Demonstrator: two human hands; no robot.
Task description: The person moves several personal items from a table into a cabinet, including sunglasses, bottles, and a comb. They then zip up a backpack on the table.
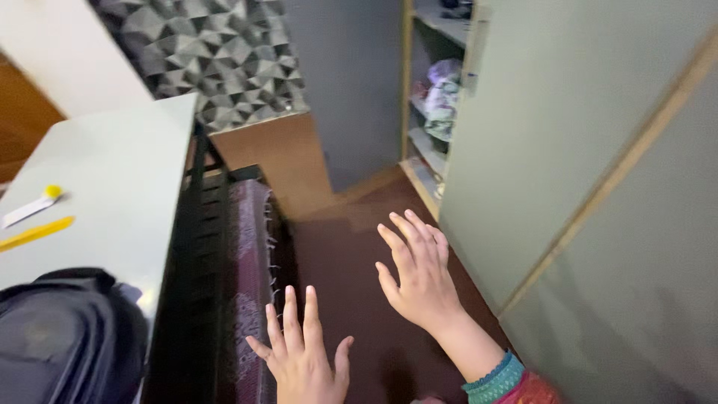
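1. Left hand [301, 354] low at the bottom edge of the view, fingers spread apart and pointing up, holding nothing, above the dark maroon floor [351, 254].
2. Right hand [419, 277] higher and further forward, fingers splayed, empty, near the pale green cupboard door [568, 142]; patterned teal cuff [495, 381] at the wrist.
3. Just left of the left hand, a purple fringed cloth [250, 247] draped beside a black slatted frame [198, 247].
4. On the desk [120, 172], near its left edge: a yellow strip [36, 233] and a white stick with a yellow tip [31, 207], side by side.
5. At the desk's near corner, a dark backpack [63, 337].
6. Beyond the door, open shelves [430, 146] with bundled fabric [443, 97].
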